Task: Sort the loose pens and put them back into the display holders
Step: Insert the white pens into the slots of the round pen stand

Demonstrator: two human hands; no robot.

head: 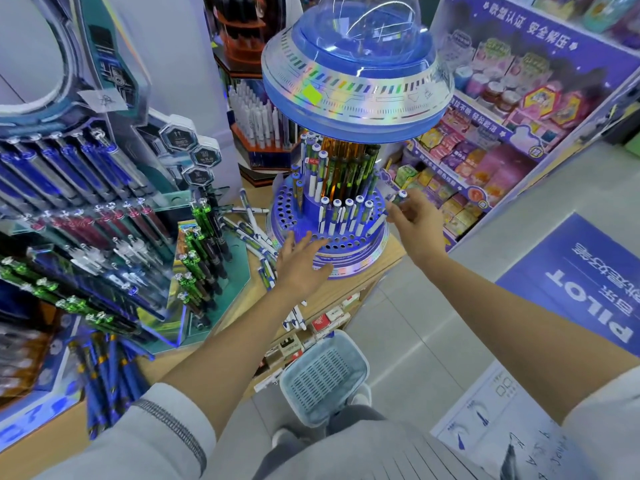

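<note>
Two bare hands reach toward a pen carousel in a stationery shop. At far left, a tiered acrylic rack of blue, pink and green pens stands on the light wooden counter. Just right of it, a heap of loose white-and-blue pens lies on the counter beside the carousel's base. The left hand comes next, fingers straight and spread, its tips resting on the round blue display holder pierced with rings of holes. A short row of white pens with blue eye-like caps already stands upright in the front holes; many holes around them are vacant. Further right, the right hand pinches one white pen with a blue-and-white cap, held tilted near the holder's right edge and not yet in a hole.

The step under way looks like placing this pen. The next move probably calls for tipping it upright, aligning its point over a vacant hole beside the row, and lowering it while the left hand steadies the base. The task seems far from done, since the heap remains.
</note>
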